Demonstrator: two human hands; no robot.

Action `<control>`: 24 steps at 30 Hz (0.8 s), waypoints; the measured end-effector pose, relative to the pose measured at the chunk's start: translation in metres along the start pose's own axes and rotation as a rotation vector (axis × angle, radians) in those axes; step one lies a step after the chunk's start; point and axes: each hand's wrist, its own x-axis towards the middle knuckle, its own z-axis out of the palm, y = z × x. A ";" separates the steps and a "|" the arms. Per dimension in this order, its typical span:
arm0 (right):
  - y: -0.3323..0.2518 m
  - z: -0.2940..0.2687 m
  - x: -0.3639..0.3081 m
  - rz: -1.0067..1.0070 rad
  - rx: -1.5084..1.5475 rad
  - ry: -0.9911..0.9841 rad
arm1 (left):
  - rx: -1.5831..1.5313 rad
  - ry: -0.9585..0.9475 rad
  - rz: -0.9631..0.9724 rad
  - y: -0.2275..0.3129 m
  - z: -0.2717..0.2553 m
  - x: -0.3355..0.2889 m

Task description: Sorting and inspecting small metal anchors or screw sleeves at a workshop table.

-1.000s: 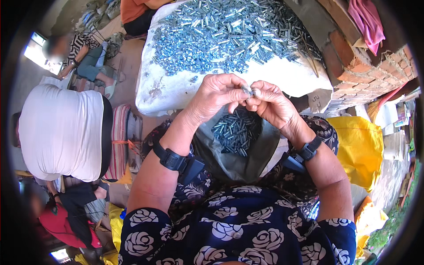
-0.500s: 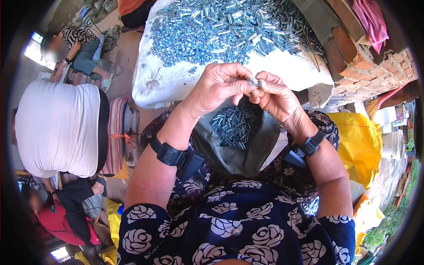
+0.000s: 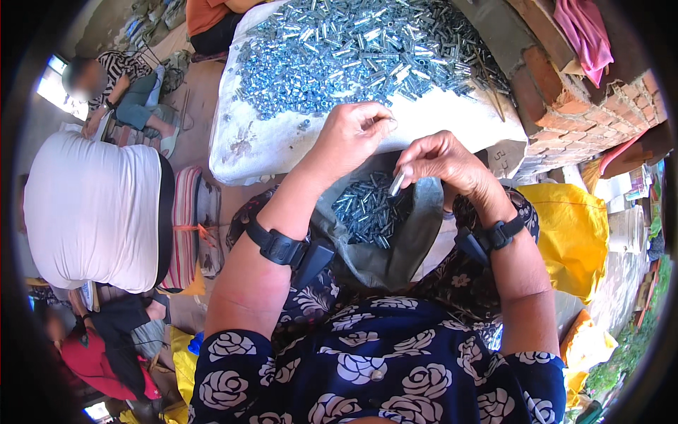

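Observation:
My right hand (image 3: 446,162) pinches a shiny metal sleeve-like piece (image 3: 397,184) between thumb and fingers. The piece points down over the mouth of a dark grey cloth bag (image 3: 417,230) in my lap. Inside the bag lie many similar slim metal pieces (image 3: 366,212). Higher up and to the left, my left hand (image 3: 353,138) has its thumb and fingertips pressed together over the near edge of a white sack-covered surface (image 3: 272,145). Whatever sits between those fingertips, if anything, is too small to tell. Beyond, a heap of small metal nuts and sleeves (image 3: 339,53) covers that surface.
A brick wall (image 3: 593,120) borders the right side, with a yellow sack (image 3: 568,240) nearer me. At left stands a big white bundle (image 3: 95,208) beside a striped cushion (image 3: 185,226). Other people (image 3: 134,92) sit at the left and far side. A thin stick (image 3: 491,85) lies by the heap.
My hands were together over the bag's far edge, fingers meeting on small metal parts. Now they are apart; the right has dropped toward the bag with the metal sleeve.

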 end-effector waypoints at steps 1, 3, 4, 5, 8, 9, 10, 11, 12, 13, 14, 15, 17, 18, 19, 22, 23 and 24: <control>0.000 0.001 0.001 -0.019 -0.097 0.000 | 0.282 0.114 0.183 -0.007 0.002 0.005; -0.001 -0.002 0.003 -0.039 -0.196 0.001 | 0.636 0.218 0.398 -0.013 0.002 0.013; 0.001 -0.007 0.007 -0.091 -0.280 0.095 | 0.636 0.217 0.401 -0.015 0.001 0.018; 0.003 -0.013 0.012 -0.143 -0.364 0.189 | 0.788 0.192 0.471 -0.019 -0.001 0.023; 0.006 -0.030 0.028 -0.238 -0.470 0.491 | 0.982 0.128 0.479 -0.026 0.005 0.034; 0.007 -0.033 0.034 -0.240 -0.470 0.491 | 1.064 0.103 0.485 -0.030 0.005 0.037; 0.007 -0.036 0.041 -0.298 -0.627 0.584 | 1.146 0.077 0.490 -0.033 0.005 0.040; 0.007 -0.039 0.047 -0.355 -0.784 0.677 | 1.158 0.063 0.478 -0.037 0.006 0.041; 0.008 -0.042 0.053 -0.354 -0.783 0.676 | 1.157 0.062 0.477 -0.038 0.007 0.044; 0.009 -0.044 0.058 -0.365 -0.925 0.708 | 1.203 0.073 0.486 -0.040 0.008 0.046; 0.010 -0.046 0.063 -0.376 -1.067 0.737 | 1.249 0.083 0.494 -0.041 0.009 0.048; 0.011 -0.047 0.068 -0.374 -1.066 0.737 | 1.248 0.082 0.493 -0.040 0.010 0.049; 0.014 -0.050 0.075 -0.303 -1.205 0.757 | 1.243 0.073 0.501 -0.039 0.012 0.051; 0.013 -0.048 0.077 -0.302 -1.204 0.754 | 1.243 0.073 0.498 -0.039 0.012 0.052; 0.011 -0.045 0.079 -0.262 -1.239 0.741 | 1.243 0.048 0.491 -0.039 0.011 0.053; 0.013 -0.048 0.083 -0.258 -1.259 0.727 | 1.289 0.026 0.479 -0.039 0.012 0.053; 0.015 -0.049 0.084 -0.295 -1.243 0.726 | 1.335 0.029 0.474 -0.039 0.013 0.053; 0.016 -0.049 0.084 -0.296 -1.244 0.724 | 1.335 0.031 0.472 -0.039 0.013 0.053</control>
